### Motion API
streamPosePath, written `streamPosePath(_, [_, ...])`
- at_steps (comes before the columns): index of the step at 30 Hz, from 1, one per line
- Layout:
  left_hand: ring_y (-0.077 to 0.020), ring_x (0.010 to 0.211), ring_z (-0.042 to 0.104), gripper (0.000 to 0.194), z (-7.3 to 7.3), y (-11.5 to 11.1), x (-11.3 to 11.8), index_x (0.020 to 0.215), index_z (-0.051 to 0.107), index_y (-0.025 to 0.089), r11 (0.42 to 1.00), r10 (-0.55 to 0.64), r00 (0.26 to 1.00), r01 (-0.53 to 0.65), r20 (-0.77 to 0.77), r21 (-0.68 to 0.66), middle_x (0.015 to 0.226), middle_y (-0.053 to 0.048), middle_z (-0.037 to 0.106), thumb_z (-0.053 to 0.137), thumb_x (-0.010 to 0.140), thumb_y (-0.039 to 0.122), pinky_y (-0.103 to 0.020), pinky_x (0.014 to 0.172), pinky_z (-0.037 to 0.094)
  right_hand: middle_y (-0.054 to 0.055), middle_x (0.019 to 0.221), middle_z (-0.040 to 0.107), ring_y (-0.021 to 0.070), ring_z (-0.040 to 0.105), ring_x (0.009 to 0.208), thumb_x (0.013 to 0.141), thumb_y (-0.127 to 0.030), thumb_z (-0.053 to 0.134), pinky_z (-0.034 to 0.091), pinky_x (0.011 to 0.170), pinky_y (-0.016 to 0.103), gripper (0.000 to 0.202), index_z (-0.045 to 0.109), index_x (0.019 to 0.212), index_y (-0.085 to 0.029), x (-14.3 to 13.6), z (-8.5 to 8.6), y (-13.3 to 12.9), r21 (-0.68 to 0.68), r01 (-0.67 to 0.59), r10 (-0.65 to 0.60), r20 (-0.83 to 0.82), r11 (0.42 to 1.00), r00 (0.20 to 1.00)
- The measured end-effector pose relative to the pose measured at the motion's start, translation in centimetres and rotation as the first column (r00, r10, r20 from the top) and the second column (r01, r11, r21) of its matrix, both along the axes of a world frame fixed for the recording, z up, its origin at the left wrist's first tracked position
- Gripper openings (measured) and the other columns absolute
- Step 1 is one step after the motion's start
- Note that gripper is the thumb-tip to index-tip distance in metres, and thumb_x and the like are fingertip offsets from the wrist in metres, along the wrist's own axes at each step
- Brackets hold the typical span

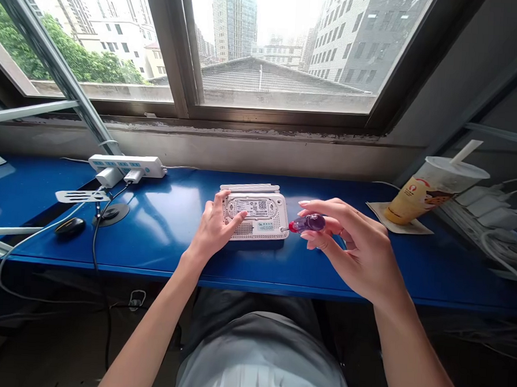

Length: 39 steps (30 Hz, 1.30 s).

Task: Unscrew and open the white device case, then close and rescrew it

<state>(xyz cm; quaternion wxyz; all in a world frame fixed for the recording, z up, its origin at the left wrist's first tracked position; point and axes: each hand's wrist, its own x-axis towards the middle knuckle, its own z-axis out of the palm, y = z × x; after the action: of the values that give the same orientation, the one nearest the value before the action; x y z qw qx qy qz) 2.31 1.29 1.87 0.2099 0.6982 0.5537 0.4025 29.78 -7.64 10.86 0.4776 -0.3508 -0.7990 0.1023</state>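
A white router (263, 220) lies on the blue table (156, 240) with its labelled, vented side up and its antennas folded along the far edge. My left hand (216, 223) grips its left side, thumb on top and fingers around the far left corner. In my right hand (347, 235) is a screwdriver (308, 222) with a dark and red handle, pinched between thumb and fingers. Its shaft points left to the router's lower right corner. Whether the tip touches a screw there is too small to tell.
At the right, a drink cup (427, 193) with a straw stands on a napkin (404, 227). A power strip (127, 165) with plugs, a black mouse (70, 226) and a metal stand (82, 196) are at the left. Cables hang over the front edge.
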Motion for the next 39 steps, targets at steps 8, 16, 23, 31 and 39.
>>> streamPosePath(8, [-0.0331,0.118,0.066,0.072,0.45,-0.21,0.21,0.154,0.046,0.028,0.999,0.02,1.0,-0.02,-0.005,-0.037,0.133,-0.017,0.061,0.063,0.097,0.067,-0.051,0.099,0.058,0.003,0.118,0.073,0.0072,0.073,0.069,0.109,-0.023,0.062,0.06,0.063,0.019,0.018,0.062,0.127,-0.028,0.08,-0.27,-0.13,-0.122,-0.016,0.011,-0.035,0.992,0.999])
streamPosePath(16, [-0.0333,0.12,0.066,0.072,0.39,-0.11,0.11,0.155,0.045,0.029,0.999,0.009,1.0,-0.009,-0.008,-0.047,0.138,-0.017,0.058,0.062,0.097,0.069,-0.051,0.1,0.058,0.001,0.116,0.071,0.0097,0.074,0.074,0.104,-0.022,0.071,0.06,0.061,0.02,0.022,0.073,0.124,-0.032,-0.54,-0.29,0.34,-0.058,-0.038,0.03,-0.138,0.998,0.99])
streamPosePath(23, [-0.0341,0.12,0.067,0.073,0.35,-0.15,0.12,0.155,0.045,0.028,0.999,0.013,1.0,-0.013,0.003,-0.049,0.137,-0.016,0.059,0.062,0.097,0.069,-0.051,0.099,0.059,-0.001,0.111,0.074,0.0111,0.071,0.069,0.1,-0.015,0.074,0.059,0.059,0.025,0.038,0.078,0.128,-0.04,-0.26,0.01,0.42,0.003,-0.035,0.035,-0.155,0.999,0.987])
streamPosePath(31, [-0.0331,0.118,0.067,0.071,0.23,-0.08,0.08,0.154,0.046,0.028,1.0,0.002,1.0,-0.002,0.006,-0.016,0.137,-0.016,0.06,0.062,0.097,0.067,-0.051,0.098,0.06,0.005,0.121,0.076,0.0127,0.073,0.071,0.112,-0.025,0.055,0.051,0.053,0.026,0.03,0.071,0.137,-0.034,0.29,0.08,0.16,-0.131,-0.077,0.065,-0.095,0.988,0.993])
streamPosePath(39, [-0.0331,0.115,0.068,0.074,0.41,-0.13,0.1,0.156,0.045,0.028,0.999,0.007,1.0,-0.008,-0.007,-0.044,0.137,-0.017,0.06,0.062,0.097,0.069,-0.052,0.097,0.06,0.003,0.118,0.067,0.0098,0.073,0.072,0.106,-0.025,0.07,0.061,0.061,0.024,0.025,0.079,0.127,-0.035,-0.47,0.01,0.2,-0.126,-0.116,0.086,-0.224,0.985,0.971])
